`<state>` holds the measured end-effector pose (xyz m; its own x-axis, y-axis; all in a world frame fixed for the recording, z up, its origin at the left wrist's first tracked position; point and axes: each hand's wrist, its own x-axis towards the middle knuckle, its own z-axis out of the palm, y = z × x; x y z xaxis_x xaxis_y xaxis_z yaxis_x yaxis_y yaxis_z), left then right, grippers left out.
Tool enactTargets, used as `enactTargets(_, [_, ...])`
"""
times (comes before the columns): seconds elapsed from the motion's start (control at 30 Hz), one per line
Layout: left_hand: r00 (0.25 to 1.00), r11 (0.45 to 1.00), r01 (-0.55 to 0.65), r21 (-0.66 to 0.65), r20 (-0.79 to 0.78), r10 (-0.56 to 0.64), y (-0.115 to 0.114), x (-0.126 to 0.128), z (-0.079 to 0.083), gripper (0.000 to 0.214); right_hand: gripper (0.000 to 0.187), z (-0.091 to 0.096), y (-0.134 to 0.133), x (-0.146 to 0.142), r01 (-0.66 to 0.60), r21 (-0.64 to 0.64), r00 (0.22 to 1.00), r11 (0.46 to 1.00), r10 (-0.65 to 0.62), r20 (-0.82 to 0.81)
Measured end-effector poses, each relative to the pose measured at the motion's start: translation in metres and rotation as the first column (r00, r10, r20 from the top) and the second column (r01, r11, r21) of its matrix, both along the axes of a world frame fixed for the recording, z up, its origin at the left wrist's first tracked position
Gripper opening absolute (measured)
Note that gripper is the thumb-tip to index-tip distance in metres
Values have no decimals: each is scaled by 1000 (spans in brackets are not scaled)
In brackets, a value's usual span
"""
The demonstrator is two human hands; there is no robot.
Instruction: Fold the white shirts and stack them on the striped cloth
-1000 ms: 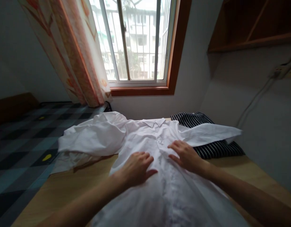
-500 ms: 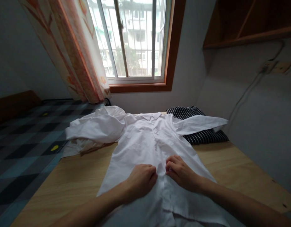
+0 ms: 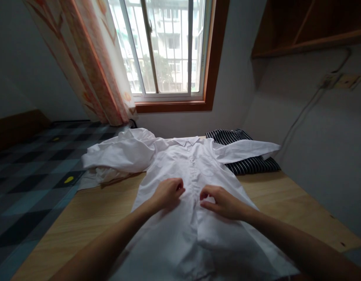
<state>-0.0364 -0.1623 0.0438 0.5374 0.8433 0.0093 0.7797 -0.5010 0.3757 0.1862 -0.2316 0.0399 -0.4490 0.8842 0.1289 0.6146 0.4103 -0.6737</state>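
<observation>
A white button-up shirt point(image 3: 180, 226) lies face up with its collar away from me and its sleeves spread to both sides. My left hand point(image 3: 168, 192) is over the left half of the front, fingers curled in and a shadow on the cloth beneath; no fabric shows between them. Beside the button strip point(image 3: 193, 175), my right hand point(image 3: 220, 200) has its thumb and forefinger tips close together at the front edge of the shirt, seemingly pinching it. Its other fingers are hidden behind the forefinger.
The shirt rests on a pale wooden board point(image 3: 297, 203). Dark striped fabric point(image 3: 253, 166) lies under the right-hand sleeve. More white cloth point(image 3: 118, 154) is bunched at the left, next to a checked bedspread point(image 3: 28, 187). A curtain point(image 3: 92, 70) hangs beside the window point(image 3: 168, 50).
Both hands have moved up the shirt front, toward the collar. My left hand has also shifted a little left, widening its gap from the button strip. The camera view has shifted slightly.
</observation>
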Motion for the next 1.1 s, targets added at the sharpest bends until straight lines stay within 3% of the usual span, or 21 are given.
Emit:
enactTargets(0.1, [969, 993, -114, -43, 217, 121, 28, 11, -6, 8, 16, -1, 28, -18, 212, 143, 973, 967, -222, 59])
enactTargets(0.23, [781, 928, -326, -179, 503, 371, 53, 33, -30, 18, 28, -17, 56, -47, 361, 214, 883, 908, -406, 235])
enactTargets(0.33, [688, 919, -343, -195, 614, 387, 57, 39, -44, 17, 25, -31, 65, -53, 442, 267, 820, 856, -507, 266])
enactTargets(0.5, [759, 970, -219, -107, 607, 238, 52, 33, -47, 14, 16, -43, 75, -35, 551, 91, 831, 830, -555, 25])
enactTargets(0.7, [929, 998, -60, -26, 364, 65, 48, 39, -37, 24, 12, -46, 83, -21, 567, -66, 794, 821, -566, -223])
enactTargets(0.87, [979, 995, -99, 10, 182, 95, 43, 51, -29, 21, 16, -53, 88, -13, 544, -113, 777, 831, -550, -306])
enactTargets(1.1, [988, 994, -110, -12, 104, 111, 41, 59, -26, 18, 18, -54, 92, -2, 522, -158, 785, 838, -545, -294])
